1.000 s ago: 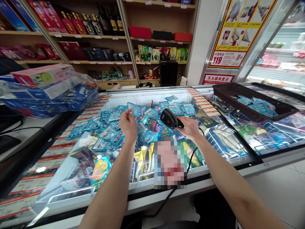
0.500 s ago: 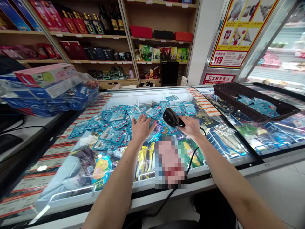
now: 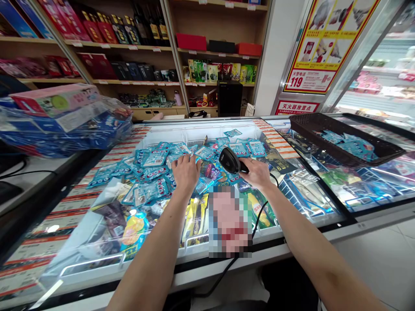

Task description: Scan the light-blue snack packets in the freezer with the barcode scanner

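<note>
My right hand (image 3: 257,173) is closed around the handle of a black barcode scanner (image 3: 231,161), whose head points left over the packets. A black cable (image 3: 259,216) runs down from it past the freezer's front edge. My left hand (image 3: 186,173) lies palm down on the pile of light-blue packets (image 3: 151,190), fingers stretched forward; nothing shows in its grip. These packets are spread over the glass top of a chest freezer (image 3: 269,255). A purple-and-blue packet (image 3: 211,171) lies between my hands. Below it, a pixelated patch hides part of the freezer top.
A dark brown basket (image 3: 324,147) with several blue packets stands on the freezer at right. At left sits a plastic-wrapped blue bundle (image 3: 65,134) with a pink box (image 3: 56,99) on top. Stocked shelves (image 3: 129,46) and a black box-shaped unit (image 3: 229,98) stand behind.
My left hand has shifted slightly left and up over the packets, its fingers and thumb closer together. The right hand and scanner stay nearly in place. The view has moved slightly.
</note>
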`<state>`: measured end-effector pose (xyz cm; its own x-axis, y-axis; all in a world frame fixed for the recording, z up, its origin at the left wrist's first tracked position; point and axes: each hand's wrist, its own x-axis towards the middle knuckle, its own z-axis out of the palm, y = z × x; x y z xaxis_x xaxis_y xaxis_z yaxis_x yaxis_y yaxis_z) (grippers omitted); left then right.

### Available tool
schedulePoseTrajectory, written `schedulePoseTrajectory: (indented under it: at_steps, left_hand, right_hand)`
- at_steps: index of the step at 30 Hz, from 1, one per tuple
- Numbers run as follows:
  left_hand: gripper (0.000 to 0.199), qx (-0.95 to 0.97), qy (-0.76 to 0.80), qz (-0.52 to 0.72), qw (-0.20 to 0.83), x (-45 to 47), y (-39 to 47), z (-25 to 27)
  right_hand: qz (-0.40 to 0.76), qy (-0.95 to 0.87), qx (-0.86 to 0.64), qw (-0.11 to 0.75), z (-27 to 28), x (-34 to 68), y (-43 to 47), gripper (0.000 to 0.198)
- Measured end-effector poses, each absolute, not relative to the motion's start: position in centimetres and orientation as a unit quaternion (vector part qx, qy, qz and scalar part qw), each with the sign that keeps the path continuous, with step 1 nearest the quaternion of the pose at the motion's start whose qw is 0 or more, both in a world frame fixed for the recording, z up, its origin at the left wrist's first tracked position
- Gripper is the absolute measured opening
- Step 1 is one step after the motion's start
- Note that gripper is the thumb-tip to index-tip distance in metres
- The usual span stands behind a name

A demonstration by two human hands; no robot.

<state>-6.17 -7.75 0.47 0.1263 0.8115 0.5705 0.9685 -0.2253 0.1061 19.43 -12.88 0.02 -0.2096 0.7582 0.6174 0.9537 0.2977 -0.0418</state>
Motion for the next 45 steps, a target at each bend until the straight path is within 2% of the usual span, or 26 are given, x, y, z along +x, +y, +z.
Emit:
schedulePoseTrajectory:
  at_steps: [7,17,23,34,40,45]
  left_hand:
    - [0.049,-0.729,-0.623,-0.263,0.103,-5.3,-5.9,0.9]
    - [0.061,-0.733,-0.651,-0.191,0.053,-4.1,-1.8,1.3]
    - [0.080,-0.725,-0.615,-0.308,-0.007,-4.6,-3.4,1.3]
    - [0.051,-0.638,-0.569,-0.503,-0.130,-5.2,-8.1,0.0]
    - [0.044,-0.605,-0.532,-0.531,-0.262,-5.3,-7.7,-0.9]
    - [0.043,-0.579,-0.521,-0.546,-0.307,-5.1,-8.0,-0.6]
  right_hand:
    - [-0.169,-0.766,-0.562,0.262,0.3,19.2,-12.9,0.035]
    - [-0.178,-0.782,-0.541,0.255,0.1,19.3,-12.8,0.035]
    - [-0.181,-0.791,-0.530,0.246,0.2,19.1,-12.9,0.037]
    - [-0.167,-0.795,-0.526,0.253,0.2,19.3,-13.4,0.038]
    - [-0.171,-0.796,-0.524,0.250,0.2,19.4,-13.3,0.039]
    - [-0.168,-0.795,-0.522,0.258,0.1,19.3,-13.4,0.040]
